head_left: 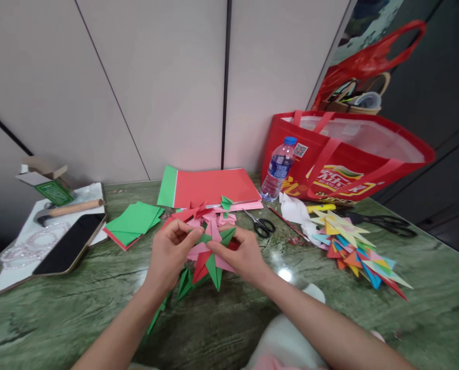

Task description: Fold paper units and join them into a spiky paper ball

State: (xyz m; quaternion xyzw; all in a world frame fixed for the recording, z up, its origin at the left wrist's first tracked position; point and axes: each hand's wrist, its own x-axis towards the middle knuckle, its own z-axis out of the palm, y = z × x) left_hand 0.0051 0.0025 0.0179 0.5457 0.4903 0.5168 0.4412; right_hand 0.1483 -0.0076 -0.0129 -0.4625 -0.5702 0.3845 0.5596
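Observation:
Between my two hands is a folded paper star point(208, 257) with green, red and pink points. My left hand point(172, 252) pinches its left side between thumb and fingers. My right hand point(246, 254) grips the right side, its thumb lying across the paper near the middle. Just behind the star lie pink folded paper pieces point(225, 220), partly hidden by it. More green folded pieces point(186, 283) show below it, close to my left wrist; whether they are joined to the star I cannot tell.
Left are green paper squares point(132, 222), a phone point(71, 244), a wooden-handled tool point(75, 207) and a small box point(46, 185). Behind lie red sheets point(217, 186). Right are scissors point(262, 225), a water bottle point(278, 169), a red bag point(348, 159) and colourful folded paper point(358, 249).

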